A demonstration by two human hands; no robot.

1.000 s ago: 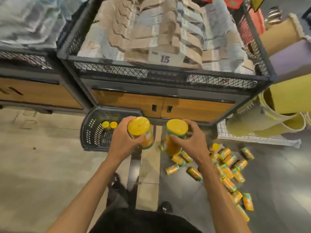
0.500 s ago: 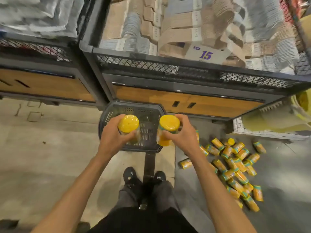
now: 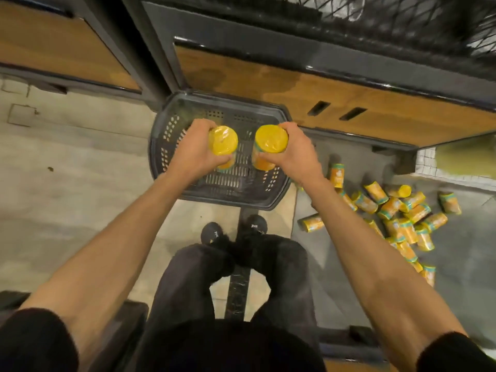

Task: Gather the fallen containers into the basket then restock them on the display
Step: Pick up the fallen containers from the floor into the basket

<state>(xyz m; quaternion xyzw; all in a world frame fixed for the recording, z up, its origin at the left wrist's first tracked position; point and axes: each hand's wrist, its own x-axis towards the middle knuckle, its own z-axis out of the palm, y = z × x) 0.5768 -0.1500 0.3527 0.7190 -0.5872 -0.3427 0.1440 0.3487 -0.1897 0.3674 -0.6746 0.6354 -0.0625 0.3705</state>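
A dark plastic basket (image 3: 171,135) stands on the floor against the display base. My left hand (image 3: 194,151) grips an upright yellow-lidded container (image 3: 223,140) over the basket. My right hand (image 3: 295,154) grips a second yellow-lidded container (image 3: 271,139) beside it, also above the basket. Several orange containers with teal bands (image 3: 397,216) lie scattered on the grey floor to the right. The inside of the basket under my hands is mostly hidden.
The display's wooden cabinet doors (image 3: 295,87) and dark frame rise right behind the basket. A black mesh shelf (image 3: 402,30) overhangs at top right. My feet in black shoes (image 3: 233,230) stand just before the basket. A pale floor (image 3: 67,183) spreads to the left.
The view has tilted down and I stand closer over the basket. Both hands with their containers have moved from beside the basket to above its middle.
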